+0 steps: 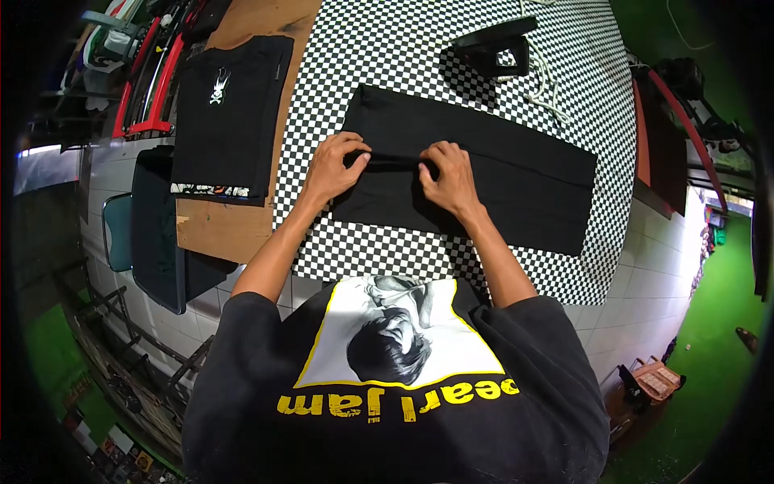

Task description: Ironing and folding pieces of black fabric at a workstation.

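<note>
A black cloth garment (514,181), folded into a long strip, lies slantwise on a table cover with black and white checks (375,248). My left hand (338,163) pinches a fold of the fabric near its left end, between thumb and fingers. Closer to the middle of the strip, my right hand (447,175) grips the same raised fold, its fingers curled into the cloth. A dark crease runs between both hands. Beyond the garment, a black clothes iron (496,48) rests on the checked cover with a pale cord (547,91) beside it.
Folded black T-shirts with a small white print (233,115) are stacked on the brown wooden tabletop (224,227) at left. A dark chair (157,230) stands by that table's left edge. Red metal frames (151,121) are at the upper left. A brown case (656,381) sits at lower right.
</note>
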Tool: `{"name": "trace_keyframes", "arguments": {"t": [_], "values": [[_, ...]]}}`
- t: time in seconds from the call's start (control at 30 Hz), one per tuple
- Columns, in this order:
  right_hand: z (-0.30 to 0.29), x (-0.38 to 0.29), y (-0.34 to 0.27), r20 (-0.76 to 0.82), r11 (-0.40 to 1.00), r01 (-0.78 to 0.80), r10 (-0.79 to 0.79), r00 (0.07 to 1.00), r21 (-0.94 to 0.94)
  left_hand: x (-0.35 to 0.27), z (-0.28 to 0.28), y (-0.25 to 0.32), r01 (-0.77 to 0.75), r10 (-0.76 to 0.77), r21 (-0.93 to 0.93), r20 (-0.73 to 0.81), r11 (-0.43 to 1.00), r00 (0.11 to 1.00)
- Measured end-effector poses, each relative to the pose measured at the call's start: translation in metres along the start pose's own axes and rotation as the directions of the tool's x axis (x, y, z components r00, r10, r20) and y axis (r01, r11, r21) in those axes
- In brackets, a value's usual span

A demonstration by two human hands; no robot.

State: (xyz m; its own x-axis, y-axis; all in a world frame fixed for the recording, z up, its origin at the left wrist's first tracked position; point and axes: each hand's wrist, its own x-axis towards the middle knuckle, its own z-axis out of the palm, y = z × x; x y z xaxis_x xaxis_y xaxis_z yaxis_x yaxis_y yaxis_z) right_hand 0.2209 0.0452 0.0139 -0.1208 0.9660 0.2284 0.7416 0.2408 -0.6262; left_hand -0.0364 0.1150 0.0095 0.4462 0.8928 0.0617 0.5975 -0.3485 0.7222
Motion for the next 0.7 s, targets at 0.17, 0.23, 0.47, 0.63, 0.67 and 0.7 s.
{"name": "trace_keyframes", "arguments": {"t": [0.17, 0.23, 0.47, 0.63, 0.67, 0.7], "values": [[0.001, 0.049, 0.013, -0.190, 0.981, -0.162, 0.179, 0.965, 0.103, 0.051, -0.005, 0.023, 0.327, -0.334, -0.120, -0.047, 0.937, 0.941], [0.006, 0.068, 0.013, -0.279, 0.974, -0.226, 0.220, 0.935, 0.013, 0.067, -0.003, 0.015, 0.315, -0.359, -0.255, -0.145, 0.914, 0.922], [0.011, 0.048, 0.009, -0.222, 0.995, -0.024, 0.003, 0.975, -0.094, 0.045, 0.017, -0.001, 0.041, 0.009, 0.246, -0.198, 0.968, 0.980], [0.014, 0.035, 0.025, -0.305, 0.994, -0.015, -0.018, 0.952, -0.106, 0.035, 0.027, 0.005, 0.002, 0.094, 0.286, -0.321, 0.958, 0.942], [0.011, 0.031, 0.028, -0.387, 0.997, -0.077, 0.062, 0.920, -0.022, 0.033, 0.026, 0.010, 0.031, 0.066, 0.249, -0.373, 0.968, 0.926], [0.005, 0.026, 0.019, -0.400, 0.972, -0.231, 0.222, 0.889, 0.026, 0.025, 0.025, 0.013, 0.040, 0.060, 0.252, -0.376, 0.967, 0.925]]}}
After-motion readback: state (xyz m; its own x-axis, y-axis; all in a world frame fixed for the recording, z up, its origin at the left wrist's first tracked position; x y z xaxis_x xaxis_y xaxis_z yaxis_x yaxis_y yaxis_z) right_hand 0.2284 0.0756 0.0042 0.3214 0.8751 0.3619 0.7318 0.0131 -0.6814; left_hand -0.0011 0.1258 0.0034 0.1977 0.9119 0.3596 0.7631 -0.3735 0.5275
